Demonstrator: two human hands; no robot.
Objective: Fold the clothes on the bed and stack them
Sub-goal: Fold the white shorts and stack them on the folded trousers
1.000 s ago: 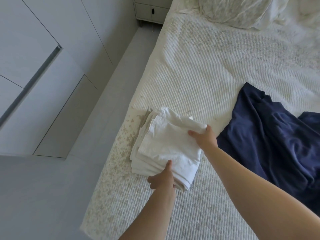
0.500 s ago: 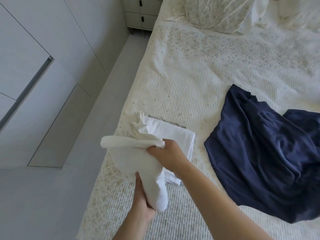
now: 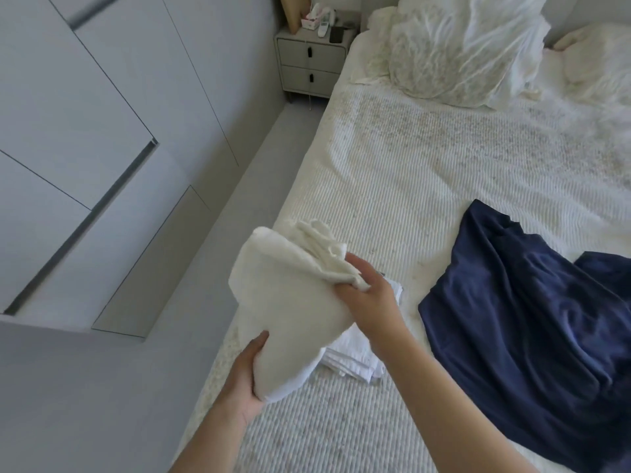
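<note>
**White garment being held above the bed edge**

White folded cloth (image 3: 290,302) is being gripped at lower centre: its bottom end is being cupped by the left hand (image 3: 244,377), its bunched top is being clamped by the right hand (image 3: 370,298). Folded whites (image 3: 355,361) are lying beneath; a navy garment (image 3: 532,322) is lying at right on the bed (image 3: 409,172).

Soft, even daylight fills the view, brightest on the crumpled white pillow (image 3: 467,46) at the far right, with faint shadows, no harsh glare, slight overall softness, and wide-angle bending of the pale grey wardrobe panels (image 3: 85,131) at left.
</note>
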